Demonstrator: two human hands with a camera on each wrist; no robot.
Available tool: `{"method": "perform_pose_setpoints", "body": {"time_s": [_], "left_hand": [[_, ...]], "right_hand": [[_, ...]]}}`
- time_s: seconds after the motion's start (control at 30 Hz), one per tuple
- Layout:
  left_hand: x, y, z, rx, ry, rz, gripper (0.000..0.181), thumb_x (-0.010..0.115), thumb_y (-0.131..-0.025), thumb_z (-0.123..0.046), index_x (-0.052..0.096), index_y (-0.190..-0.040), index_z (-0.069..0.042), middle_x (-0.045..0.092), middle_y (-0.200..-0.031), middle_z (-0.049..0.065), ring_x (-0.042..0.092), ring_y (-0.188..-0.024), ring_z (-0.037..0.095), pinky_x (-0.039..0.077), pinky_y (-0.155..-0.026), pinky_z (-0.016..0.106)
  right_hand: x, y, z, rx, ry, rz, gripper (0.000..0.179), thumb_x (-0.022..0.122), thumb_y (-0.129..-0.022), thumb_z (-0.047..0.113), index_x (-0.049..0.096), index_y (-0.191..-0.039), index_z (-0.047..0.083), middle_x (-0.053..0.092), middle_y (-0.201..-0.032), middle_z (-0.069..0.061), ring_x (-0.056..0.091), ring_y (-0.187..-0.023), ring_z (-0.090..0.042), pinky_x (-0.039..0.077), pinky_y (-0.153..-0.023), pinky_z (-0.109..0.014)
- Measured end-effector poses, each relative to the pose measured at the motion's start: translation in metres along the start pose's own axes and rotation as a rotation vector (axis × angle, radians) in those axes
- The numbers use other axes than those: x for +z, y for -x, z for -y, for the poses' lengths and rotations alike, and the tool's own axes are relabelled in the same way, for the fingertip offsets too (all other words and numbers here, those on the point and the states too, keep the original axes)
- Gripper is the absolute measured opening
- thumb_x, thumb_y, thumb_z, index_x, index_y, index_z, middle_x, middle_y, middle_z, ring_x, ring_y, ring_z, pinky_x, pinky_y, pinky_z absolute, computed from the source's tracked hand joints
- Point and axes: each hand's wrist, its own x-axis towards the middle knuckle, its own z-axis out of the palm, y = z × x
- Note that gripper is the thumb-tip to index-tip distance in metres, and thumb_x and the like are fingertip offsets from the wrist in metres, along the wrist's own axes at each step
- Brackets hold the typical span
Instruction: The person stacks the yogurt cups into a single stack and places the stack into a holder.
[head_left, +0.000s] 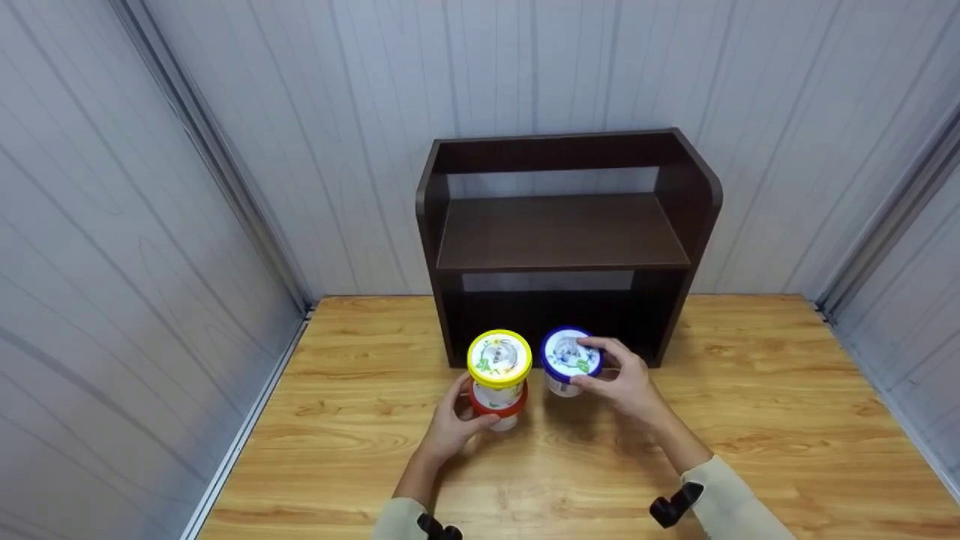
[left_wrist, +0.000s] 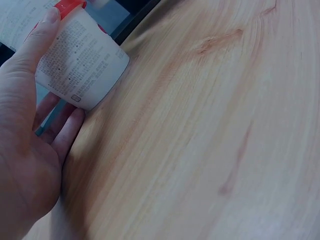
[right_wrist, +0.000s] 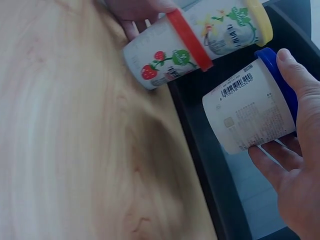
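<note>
Two lidded tubs are stacked in front of the shelf: a yellow-lidded tub [head_left: 499,360] on top of a red-lidded tub [head_left: 501,409] with strawberries printed on its side. My left hand [head_left: 452,424] grips the red-lidded tub around its rim, thumb near the lid. In the left wrist view, the base of that red-lidded tub [left_wrist: 85,62] is at or close to the tabletop. To the right, my right hand [head_left: 626,379] holds a blue-lidded tub [head_left: 571,352] by its lid and side. The right wrist view shows this blue-lidded tub [right_wrist: 252,107] raised above the table, its barcode visible.
A dark brown two-tier shelf [head_left: 562,232] stands at the back of the wooden table [head_left: 360,420], its lower compartment right behind the tubs. Pale panelled walls [head_left: 360,112] enclose the table at the back and sides.
</note>
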Motion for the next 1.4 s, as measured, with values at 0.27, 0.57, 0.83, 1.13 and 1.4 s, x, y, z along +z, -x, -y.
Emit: {"method": "perform_pose_setpoints", "body": {"time_s": [0.27, 0.57, 0.83, 1.13, 1.4], "left_hand": [[-0.006, -0.01, 0.034, -0.117, 0.024, -0.016, 0.1, 0.099, -0.09, -0.029, 0.044, -0.172, -0.018, 0.062, -0.15, 0.01, 0.062, -0.138, 0.02, 0.058, -0.115, 0.026], [-0.004, -0.005, 0.018, -0.024, -0.004, -0.01, 0.097, 0.096, -0.092, -0.033, 0.044, -0.171, -0.01, 0.062, -0.146, 0.017, 0.064, -0.133, 0.02, 0.059, -0.111, 0.027], [-0.003, -0.004, 0.019, -0.016, -0.006, -0.02, 0.098, 0.097, -0.091, -0.033, 0.045, -0.171, -0.01, 0.063, -0.144, 0.017, 0.064, -0.13, 0.019, 0.06, -0.11, 0.026], [-0.003, -0.002, 0.008, -0.013, 0.014, 0.002, 0.098, 0.095, -0.093, -0.033, 0.042, -0.171, -0.006, 0.06, -0.146, 0.02, 0.064, -0.133, 0.019, 0.059, -0.111, 0.026], [-0.001, -0.002, 0.004, -0.009, -0.014, -0.005, 0.098, 0.095, -0.094, -0.034, 0.042, -0.171, -0.004, 0.06, -0.145, 0.023, 0.064, -0.132, 0.022, 0.061, -0.111, 0.03]], "right_hand": [[-0.006, -0.011, 0.015, -0.029, -0.015, -0.027, 0.06, 0.095, -0.086, -0.002, 0.074, -0.141, 0.002, 0.07, -0.139, -0.022, 0.067, -0.119, -0.002, 0.06, -0.097, -0.013], [-0.009, -0.022, 0.035, -0.068, -0.013, -0.033, 0.06, 0.095, -0.086, -0.003, 0.072, -0.142, 0.0, 0.069, -0.142, -0.024, 0.069, -0.12, -0.008, 0.061, -0.094, -0.013], [-0.01, -0.032, 0.055, -0.082, -0.006, -0.037, 0.058, 0.093, -0.089, -0.001, 0.072, -0.144, 0.002, 0.068, -0.145, -0.023, 0.071, -0.127, -0.028, 0.061, -0.092, -0.013], [-0.005, -0.042, 0.076, -0.118, 0.007, -0.025, 0.06, 0.093, -0.09, 0.001, 0.07, -0.146, 0.002, 0.067, -0.149, -0.024, 0.07, -0.127, -0.034, 0.062, -0.093, -0.016], [0.004, -0.045, 0.092, -0.138, -0.006, 0.0, 0.06, 0.093, -0.091, 0.003, 0.069, -0.146, 0.002, 0.067, -0.149, -0.024, 0.07, -0.128, -0.034, 0.061, -0.093, -0.014]]}}
